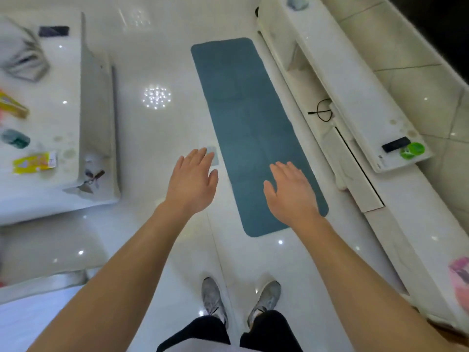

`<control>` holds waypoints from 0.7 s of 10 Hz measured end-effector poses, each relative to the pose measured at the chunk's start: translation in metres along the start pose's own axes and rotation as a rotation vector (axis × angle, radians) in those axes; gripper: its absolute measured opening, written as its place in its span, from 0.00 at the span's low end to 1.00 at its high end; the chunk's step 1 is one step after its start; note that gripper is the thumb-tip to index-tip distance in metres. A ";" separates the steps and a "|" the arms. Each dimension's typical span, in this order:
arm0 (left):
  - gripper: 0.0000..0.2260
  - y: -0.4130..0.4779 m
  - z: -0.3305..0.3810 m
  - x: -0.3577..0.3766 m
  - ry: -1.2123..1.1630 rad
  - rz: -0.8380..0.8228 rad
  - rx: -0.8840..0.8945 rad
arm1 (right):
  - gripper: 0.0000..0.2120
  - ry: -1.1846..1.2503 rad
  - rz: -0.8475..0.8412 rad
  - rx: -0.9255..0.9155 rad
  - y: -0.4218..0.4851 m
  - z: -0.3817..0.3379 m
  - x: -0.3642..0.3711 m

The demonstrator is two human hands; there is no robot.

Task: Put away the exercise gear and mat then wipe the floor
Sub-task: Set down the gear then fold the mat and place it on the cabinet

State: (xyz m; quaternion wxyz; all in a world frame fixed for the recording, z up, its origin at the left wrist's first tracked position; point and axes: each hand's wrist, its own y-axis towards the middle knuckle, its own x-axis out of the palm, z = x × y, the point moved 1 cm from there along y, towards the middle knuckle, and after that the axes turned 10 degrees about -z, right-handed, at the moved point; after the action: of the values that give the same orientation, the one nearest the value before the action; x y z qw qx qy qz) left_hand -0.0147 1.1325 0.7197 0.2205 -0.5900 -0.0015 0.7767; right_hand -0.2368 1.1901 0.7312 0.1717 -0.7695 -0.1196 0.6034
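Mat flat on floor, both hands empty.
Mat [248,128] runs lengthwise away from the feet; right hand [291,191] hovers over its near end, left hand [193,184] off its left edge; fingers straight.

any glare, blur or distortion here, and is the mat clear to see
Head view: lights glare as a sparkling cluster on the glossy floor; the wide lens skews the cabinet edges; the grey cloth top left is smeared; the mat is sharp, evenly lit.
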 end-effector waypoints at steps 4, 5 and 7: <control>0.23 0.023 -0.106 -0.031 -0.050 0.025 -0.129 | 0.25 -0.029 -0.027 -0.119 0.078 -0.094 0.000; 0.23 0.046 -0.121 -0.040 -0.054 0.029 -0.144 | 0.24 -0.023 -0.018 -0.150 0.110 -0.105 -0.008; 0.23 0.102 -0.146 -0.063 -0.070 0.023 -0.187 | 0.24 0.005 0.003 -0.169 0.181 -0.120 -0.036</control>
State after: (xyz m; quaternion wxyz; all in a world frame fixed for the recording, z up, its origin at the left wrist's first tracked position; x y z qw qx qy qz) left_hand 0.0978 0.9813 0.7060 0.1554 -0.5805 -0.0752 0.7958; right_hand -0.1331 0.9969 0.7148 0.1054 -0.7829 -0.1687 0.5895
